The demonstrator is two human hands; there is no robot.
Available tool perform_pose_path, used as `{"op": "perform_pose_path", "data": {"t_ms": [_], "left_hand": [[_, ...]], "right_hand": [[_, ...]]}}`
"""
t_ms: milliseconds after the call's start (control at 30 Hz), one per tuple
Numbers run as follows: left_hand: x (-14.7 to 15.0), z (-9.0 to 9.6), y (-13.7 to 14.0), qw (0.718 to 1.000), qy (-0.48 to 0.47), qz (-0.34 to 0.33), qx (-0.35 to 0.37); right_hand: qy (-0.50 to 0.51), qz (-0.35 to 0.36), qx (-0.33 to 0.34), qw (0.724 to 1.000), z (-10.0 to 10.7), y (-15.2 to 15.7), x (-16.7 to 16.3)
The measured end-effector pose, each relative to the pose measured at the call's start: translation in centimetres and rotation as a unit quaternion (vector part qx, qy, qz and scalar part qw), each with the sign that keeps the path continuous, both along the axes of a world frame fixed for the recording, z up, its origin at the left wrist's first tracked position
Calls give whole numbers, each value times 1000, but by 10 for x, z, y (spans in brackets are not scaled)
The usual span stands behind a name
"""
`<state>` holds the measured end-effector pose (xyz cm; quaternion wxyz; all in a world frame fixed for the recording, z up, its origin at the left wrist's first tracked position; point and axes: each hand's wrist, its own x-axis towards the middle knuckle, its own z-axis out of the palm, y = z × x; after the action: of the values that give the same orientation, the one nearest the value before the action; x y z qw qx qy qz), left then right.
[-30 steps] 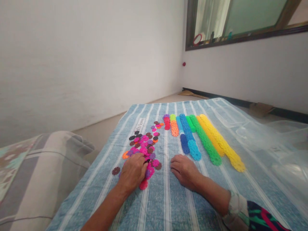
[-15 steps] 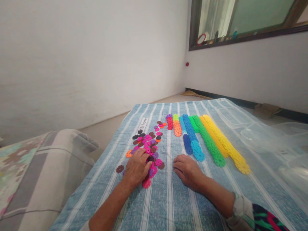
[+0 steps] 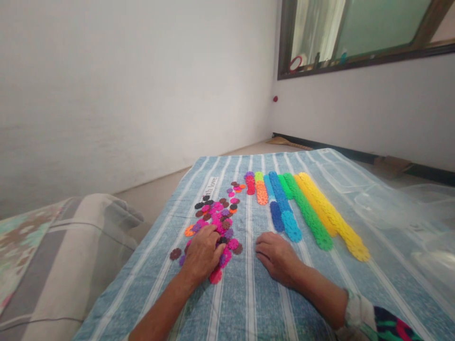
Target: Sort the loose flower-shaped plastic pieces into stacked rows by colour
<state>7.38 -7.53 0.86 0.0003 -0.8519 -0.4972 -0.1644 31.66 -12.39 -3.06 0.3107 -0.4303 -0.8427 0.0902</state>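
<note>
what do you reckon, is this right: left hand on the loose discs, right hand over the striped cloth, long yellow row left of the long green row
One slip: the long yellow row lies to the right of the long green row, as the head view shows. The rest holds: left hand on the loose discs, right hand over the striped cloth.

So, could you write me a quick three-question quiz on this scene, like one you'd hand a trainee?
1. Which hand is on the scattered discs?
2. True or false: the longest yellow row lies farther right than the long green row.
3. Fill in the blank: the lettering on the white patch ends with the word ____.

Key:
1. The left hand.
2. True.
3. love
</note>
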Motion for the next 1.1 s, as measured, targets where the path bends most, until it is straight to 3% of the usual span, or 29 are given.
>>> {"op": "perform_pose_path", "data": {"t_ms": [167,367,767,1100], "left_hand": [[2,-1,-1,999,23,38,9],[16,4,-12,991,90,86,-41],[3,-25,-34,994,73,-72,48],[4,-34,-57,988,57,-111,87]], "right_hand": [[1,1,-1,1000,0,-1,1],[16,7,1,1000,-1,-3,1],[13,18,-5,1000,-1,-5,3],[10,16,1,1000,-4,-5,3]]}}
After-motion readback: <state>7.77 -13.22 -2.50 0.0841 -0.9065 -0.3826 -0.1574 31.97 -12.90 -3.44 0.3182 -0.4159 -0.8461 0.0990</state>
